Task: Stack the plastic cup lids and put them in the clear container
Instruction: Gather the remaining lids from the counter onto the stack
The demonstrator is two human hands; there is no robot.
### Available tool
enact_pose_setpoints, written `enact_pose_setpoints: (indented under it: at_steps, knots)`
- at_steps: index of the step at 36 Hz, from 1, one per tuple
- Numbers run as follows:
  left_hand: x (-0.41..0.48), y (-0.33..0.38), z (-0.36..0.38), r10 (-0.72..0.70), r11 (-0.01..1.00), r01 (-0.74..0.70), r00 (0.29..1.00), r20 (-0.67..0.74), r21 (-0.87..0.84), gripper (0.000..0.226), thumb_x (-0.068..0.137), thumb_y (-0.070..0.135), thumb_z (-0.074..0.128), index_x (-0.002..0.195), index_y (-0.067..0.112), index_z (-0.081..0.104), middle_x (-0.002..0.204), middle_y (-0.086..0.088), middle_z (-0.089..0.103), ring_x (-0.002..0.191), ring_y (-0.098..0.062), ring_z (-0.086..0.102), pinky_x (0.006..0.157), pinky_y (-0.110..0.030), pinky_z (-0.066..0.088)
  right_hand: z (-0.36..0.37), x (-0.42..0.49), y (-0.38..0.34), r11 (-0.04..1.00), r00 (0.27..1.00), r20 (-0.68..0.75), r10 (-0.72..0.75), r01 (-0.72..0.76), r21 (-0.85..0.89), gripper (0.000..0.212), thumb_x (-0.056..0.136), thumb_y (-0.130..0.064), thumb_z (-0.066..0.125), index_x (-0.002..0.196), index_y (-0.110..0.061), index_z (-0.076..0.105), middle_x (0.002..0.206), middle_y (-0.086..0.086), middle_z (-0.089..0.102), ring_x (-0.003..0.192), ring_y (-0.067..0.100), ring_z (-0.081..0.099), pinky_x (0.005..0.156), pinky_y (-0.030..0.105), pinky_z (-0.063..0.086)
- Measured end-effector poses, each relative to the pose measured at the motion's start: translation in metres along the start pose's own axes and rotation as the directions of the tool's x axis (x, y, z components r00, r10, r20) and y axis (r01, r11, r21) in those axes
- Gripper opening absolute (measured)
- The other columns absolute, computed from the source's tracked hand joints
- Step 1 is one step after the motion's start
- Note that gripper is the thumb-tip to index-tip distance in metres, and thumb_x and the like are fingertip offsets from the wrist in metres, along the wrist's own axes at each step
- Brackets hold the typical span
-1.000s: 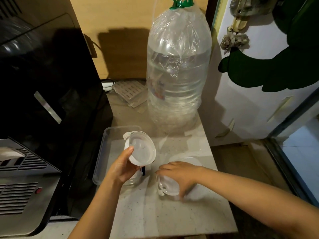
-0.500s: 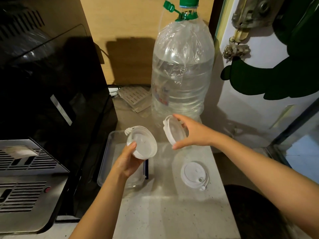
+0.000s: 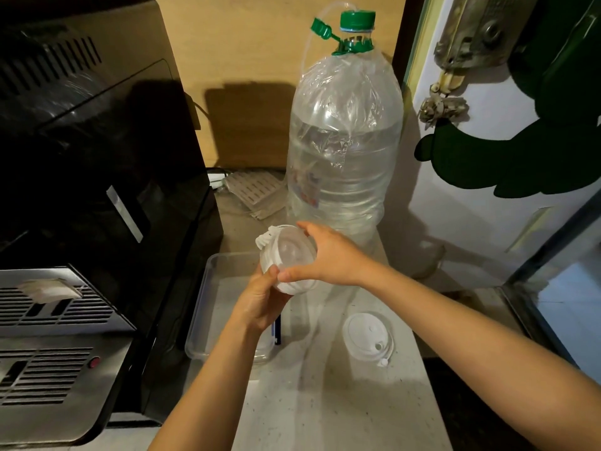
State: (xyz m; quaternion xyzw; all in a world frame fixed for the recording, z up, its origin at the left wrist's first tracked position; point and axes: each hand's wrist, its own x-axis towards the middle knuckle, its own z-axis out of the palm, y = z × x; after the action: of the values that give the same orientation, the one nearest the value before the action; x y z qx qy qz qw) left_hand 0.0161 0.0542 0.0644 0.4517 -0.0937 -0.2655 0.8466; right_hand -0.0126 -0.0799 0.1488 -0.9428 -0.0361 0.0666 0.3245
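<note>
A small stack of white plastic cup lids is held in the air above the clear container. My left hand grips the stack from below, thumb on its near rim. My right hand clasps the top lid from the right, fingers over its far edge. One more white lid lies flat on the counter to the right of the container, its sip tab pointing toward me. The clear container is a shallow rectangular tray, its right part hidden behind my left hand.
A large water bottle with a green cap stands just behind the lids. A black and steel machine fills the left side, right against the container. The counter drops off at its right edge, beside a white door.
My right hand carried its lid leftward and brought it onto the lid in my left hand. The two lids are now together, held by both hands. The lid on the counter stayed put.
</note>
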Motion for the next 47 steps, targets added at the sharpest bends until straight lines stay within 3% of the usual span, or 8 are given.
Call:
enact_pose_setpoints:
  at_steps: [11, 22, 27, 34, 38, 41, 44, 47]
  knots:
    - [-0.003, -0.003, -0.002, -0.024, 0.999, 0.023, 1.000, 0.012, 0.032, 0.103, 0.028, 0.051, 0.089, 0.115, 0.011, 0.054, 0.096, -0.005, 0.073, 0.092, -0.019, 0.068, 0.079, -0.032, 0.057, 0.007, -0.005, -0.002, 0.983, 0.998, 0.062, 0.010, 0.001, -0.182, 0.105, 0.066, -0.063, 0.068, 0.147, -0.020, 0.017, 0.151, 0.006, 0.030, 0.135, 0.027, 0.036, 0.107, 0.040, 0.036]
    - [-0.009, -0.004, 0.000, -0.037, 0.995, 0.035, 0.999, 0.023, 0.091, 0.093, 0.031, 0.048, 0.089, 0.111, 0.015, 0.056, 0.100, -0.010, 0.066, 0.093, -0.021, 0.064, 0.074, -0.032, 0.057, 0.008, -0.007, 0.001, 0.969, 0.991, 0.130, -0.022, 0.053, -0.242, 0.109, 0.065, -0.062, 0.070, 0.149, -0.023, 0.013, 0.150, 0.004, 0.031, 0.134, 0.027, 0.038, 0.105, 0.040, 0.039]
    - [-0.009, -0.003, 0.003, -0.047, 0.995, 0.043, 0.998, 0.043, 0.094, 0.087, 0.032, 0.046, 0.089, 0.107, 0.017, 0.059, 0.090, -0.003, 0.074, 0.087, -0.017, 0.069, 0.072, -0.030, 0.059, 0.008, -0.008, 0.002, 0.964, 0.990, 0.135, -0.032, 0.066, -0.258, 0.109, 0.066, -0.062, 0.068, 0.149, -0.022, 0.012, 0.151, 0.004, 0.030, 0.135, 0.026, 0.037, 0.105, 0.039, 0.038]
    - [-0.009, -0.005, 0.006, -0.045, 0.990, 0.038, 0.998, 0.046, 0.134, 0.079, 0.035, 0.039, 0.086, 0.106, 0.020, 0.058, 0.085, 0.001, 0.075, 0.085, -0.016, 0.069, 0.066, -0.028, 0.058, 0.009, -0.007, 0.011, 0.973, 0.980, 0.196, -0.015, 0.060, -0.225, 0.105, 0.073, -0.059, 0.065, 0.150, -0.023, 0.004, 0.156, 0.003, 0.018, 0.140, 0.023, 0.029, 0.107, 0.034, 0.033]
    - [-0.009, -0.010, 0.005, -0.038, 0.990, 0.033, 0.999, 0.035, 0.137, 0.083, 0.031, 0.048, 0.087, 0.105, 0.021, 0.058, 0.085, 0.003, 0.075, 0.082, -0.011, 0.069, 0.065, -0.026, 0.057, 0.003, -0.005, 0.024, 0.998, 0.963, 0.269, -0.001, 0.017, -0.055, 0.095, 0.079, -0.047, 0.065, 0.150, -0.024, 0.006, 0.159, 0.000, 0.011, 0.143, 0.019, 0.022, 0.112, 0.032, 0.027]
    - [-0.011, -0.013, 0.000, -0.048, 0.992, 0.049, 0.999, -0.007, 0.113, 0.087, 0.029, 0.045, 0.087, 0.107, 0.023, 0.054, 0.092, 0.000, 0.068, 0.084, -0.012, 0.066, 0.065, -0.026, 0.057, -0.004, -0.003, 0.042, 0.993, 0.959, 0.274, 0.075, -0.097, 0.070, 0.091, 0.081, -0.039, 0.068, 0.149, -0.021, 0.011, 0.158, 0.000, 0.016, 0.140, 0.020, 0.032, 0.110, 0.030, 0.032]
    - [-0.014, -0.016, -0.006, -0.066, 0.993, 0.070, 0.997, -0.050, 0.091, 0.069, 0.041, 0.034, 0.070, 0.106, 0.027, 0.050, 0.100, -0.002, 0.056, 0.089, -0.014, 0.056, 0.063, -0.023, 0.054, -0.001, -0.002, 0.070, 0.967, 0.924, 0.286, 0.254, -0.249, -0.053, 0.082, 0.083, -0.038, 0.065, 0.147, -0.013, 0.021, 0.156, 0.006, 0.026, 0.139, 0.022, 0.032, 0.111, 0.030, 0.029]
    - [-0.015, -0.018, -0.009, -0.079, 0.993, 0.084, 0.995, -0.061, 0.084, 0.075, 0.037, 0.033, 0.073, 0.107, 0.026, 0.048, 0.099, -0.001, 0.055, 0.089, -0.015, 0.053, 0.058, -0.021, 0.055, 0.012, -0.008, 0.090, 0.919, 0.874, 0.292, 0.388, -0.344, -0.193, 0.070, 0.088, -0.043, 0.057, 0.143, -0.009, 0.031, 0.151, 0.010, 0.035, 0.135, 0.027, 0.038, 0.108, 0.032, 0.032]
